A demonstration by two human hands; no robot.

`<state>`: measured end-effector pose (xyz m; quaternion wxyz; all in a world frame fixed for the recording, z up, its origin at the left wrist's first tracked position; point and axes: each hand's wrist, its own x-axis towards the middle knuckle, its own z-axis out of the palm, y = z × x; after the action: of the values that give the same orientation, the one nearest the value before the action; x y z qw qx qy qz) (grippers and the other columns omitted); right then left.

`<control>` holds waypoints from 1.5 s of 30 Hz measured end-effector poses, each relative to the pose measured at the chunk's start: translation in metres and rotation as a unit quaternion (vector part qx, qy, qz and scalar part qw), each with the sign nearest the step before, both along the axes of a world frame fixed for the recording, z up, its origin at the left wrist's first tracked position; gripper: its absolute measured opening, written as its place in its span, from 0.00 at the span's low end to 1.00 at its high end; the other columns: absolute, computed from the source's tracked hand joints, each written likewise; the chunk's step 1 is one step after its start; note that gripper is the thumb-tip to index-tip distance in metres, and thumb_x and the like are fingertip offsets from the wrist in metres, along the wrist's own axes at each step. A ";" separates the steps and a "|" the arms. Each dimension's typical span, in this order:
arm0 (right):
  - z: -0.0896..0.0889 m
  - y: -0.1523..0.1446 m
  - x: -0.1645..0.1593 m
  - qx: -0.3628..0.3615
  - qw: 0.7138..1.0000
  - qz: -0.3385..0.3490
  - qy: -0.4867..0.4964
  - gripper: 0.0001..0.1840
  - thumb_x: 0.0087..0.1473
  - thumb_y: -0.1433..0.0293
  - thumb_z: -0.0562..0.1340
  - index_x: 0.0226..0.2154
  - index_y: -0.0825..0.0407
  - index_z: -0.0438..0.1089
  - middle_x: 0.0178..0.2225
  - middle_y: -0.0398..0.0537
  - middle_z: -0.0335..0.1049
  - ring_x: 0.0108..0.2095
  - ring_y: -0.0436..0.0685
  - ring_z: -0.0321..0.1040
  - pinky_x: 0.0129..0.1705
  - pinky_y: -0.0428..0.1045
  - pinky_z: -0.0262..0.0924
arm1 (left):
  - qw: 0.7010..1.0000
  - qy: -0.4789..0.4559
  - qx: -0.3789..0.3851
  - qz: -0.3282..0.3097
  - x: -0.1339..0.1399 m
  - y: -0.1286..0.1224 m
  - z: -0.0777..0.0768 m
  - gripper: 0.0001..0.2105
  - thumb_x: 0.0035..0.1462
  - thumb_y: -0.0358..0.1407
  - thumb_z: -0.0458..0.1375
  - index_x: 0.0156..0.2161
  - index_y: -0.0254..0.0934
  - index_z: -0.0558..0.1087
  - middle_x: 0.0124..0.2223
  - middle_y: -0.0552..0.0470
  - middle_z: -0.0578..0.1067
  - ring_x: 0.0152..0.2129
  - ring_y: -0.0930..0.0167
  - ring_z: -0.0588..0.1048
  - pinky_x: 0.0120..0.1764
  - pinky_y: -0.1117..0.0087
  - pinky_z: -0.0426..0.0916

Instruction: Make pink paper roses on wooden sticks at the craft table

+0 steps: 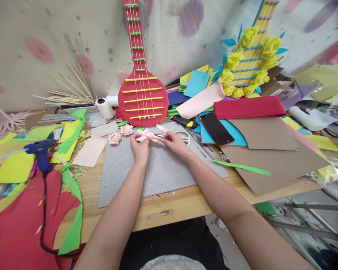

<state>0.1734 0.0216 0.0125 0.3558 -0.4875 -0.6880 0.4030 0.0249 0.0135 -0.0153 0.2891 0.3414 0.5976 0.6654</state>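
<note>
Paper (148,134) looks pale pink, folded, with pointed edges.

left forearm (119,213) reached forward, bare and angled inward | left hand (140,149) was curled in a pinch | right forearm (214,180) slanted in more sharply, also bare | right hand (174,143) pinched likewise, near the left but apart

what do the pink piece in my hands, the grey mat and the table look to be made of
Pink piece: probably crepe paper or thin felt, matte, from its soft folded edges. Grey mat: likely plastic or rubber, low sheen, flat with printed grid lines. Table: seemingly wood, dull-finished, with pale brown grain.
</note>
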 end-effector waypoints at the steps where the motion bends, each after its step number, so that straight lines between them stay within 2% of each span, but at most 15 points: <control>1: 0.000 0.000 0.000 -0.001 1.000 0.001 0.000 0.10 0.46 0.63 0.58 0.24 0.51 0.58 0.20 0.37 0.55 0.22 0.48 0.51 0.26 0.45 0.47 | 1.000 0.002 0.006 0.002 0.000 0.000 0.000 0.17 0.36 0.28 0.60 0.34 0.38 0.61 0.32 0.56 0.67 0.26 0.77 0.68 0.32 0.75 0.62; 8: 0.000 0.001 0.002 0.010 1.000 0.022 0.005 0.10 0.46 0.63 0.58 0.24 0.51 0.58 0.21 0.37 0.55 0.23 0.48 0.52 0.27 0.45 0.48 | 0.999 -0.007 0.049 -0.009 0.003 -0.006 0.012 0.19 0.38 0.28 0.60 0.37 0.39 0.60 0.34 0.54 0.68 0.31 0.75 0.70 0.35 0.74 0.63; 13: 0.002 0.001 0.005 0.027 0.999 0.024 -0.011 0.10 0.45 0.63 0.58 0.23 0.51 0.58 0.21 0.38 0.56 0.25 0.49 0.53 0.27 0.45 0.48 | 0.999 -0.018 0.046 -0.021 0.004 -0.009 0.019 0.18 0.40 0.27 0.59 0.38 0.40 0.59 0.35 0.53 0.69 0.31 0.75 0.70 0.34 0.75 0.63; 22: -0.002 0.008 0.008 0.022 0.998 0.006 -0.058 0.11 0.46 0.62 0.57 0.22 0.51 0.59 0.20 0.39 0.58 0.24 0.49 0.54 0.26 0.45 0.47 | 0.999 0.003 0.046 -0.024 0.002 -0.006 0.011 0.19 0.40 0.26 0.59 0.39 0.39 0.59 0.33 0.54 0.70 0.31 0.76 0.71 0.34 0.75 0.62; 26: -0.004 0.009 0.008 0.008 0.997 -0.018 -0.068 0.12 0.46 0.60 0.57 0.21 0.52 0.59 0.20 0.39 0.59 0.23 0.49 0.55 0.26 0.45 0.47 | 0.998 -0.055 0.009 -0.039 0.003 -0.006 0.013 0.21 0.40 0.26 0.60 0.40 0.38 0.59 0.34 0.54 0.72 0.26 0.77 0.71 0.32 0.75 0.63; 30: -0.002 0.008 0.008 0.003 0.996 -0.033 -0.082 0.12 0.46 0.60 0.57 0.22 0.52 0.61 0.20 0.40 0.61 0.23 0.49 0.55 0.26 0.45 0.47 | 0.990 -0.135 -0.020 -0.030 0.005 -0.007 0.020 0.21 0.39 0.23 0.60 0.39 0.38 0.58 0.34 0.51 0.74 0.28 0.76 0.73 0.34 0.74 0.65; 34: -0.002 0.008 0.009 0.027 0.994 -0.035 -0.096 0.12 0.48 0.60 0.55 0.23 0.52 0.61 0.21 0.41 0.61 0.24 0.50 0.56 0.27 0.46 0.47 | 0.985 -0.170 -0.028 -0.031 0.005 -0.007 0.023 0.21 0.39 0.22 0.60 0.38 0.38 0.58 0.34 0.51 0.74 0.28 0.75 0.74 0.36 0.72 0.66; 40: -0.001 0.005 0.007 0.046 0.995 -0.029 -0.085 0.12 0.50 0.60 0.54 0.24 0.51 0.59 0.22 0.40 0.61 0.25 0.50 0.57 0.28 0.46 0.47 | 0.985 -0.168 -0.010 -0.040 0.006 -0.005 0.021 0.21 0.39 0.23 0.61 0.38 0.38 0.58 0.33 0.54 0.72 0.26 0.78 0.72 0.35 0.74 0.66; 45: 0.001 0.000 0.002 0.038 0.995 -0.031 -0.086 0.12 0.51 0.61 0.54 0.24 0.51 0.59 0.22 0.40 0.61 0.24 0.50 0.56 0.27 0.45 0.47 | 0.990 -0.138 -0.017 -0.023 0.009 -0.005 0.021 0.22 0.37 0.23 0.62 0.38 0.37 0.58 0.32 0.55 0.71 0.28 0.76 0.73 0.37 0.73 0.67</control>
<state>0.1757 0.0218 0.0134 0.3260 -0.5274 -0.7153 0.3224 0.0335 0.0089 0.0061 0.3898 0.2552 0.5550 0.6891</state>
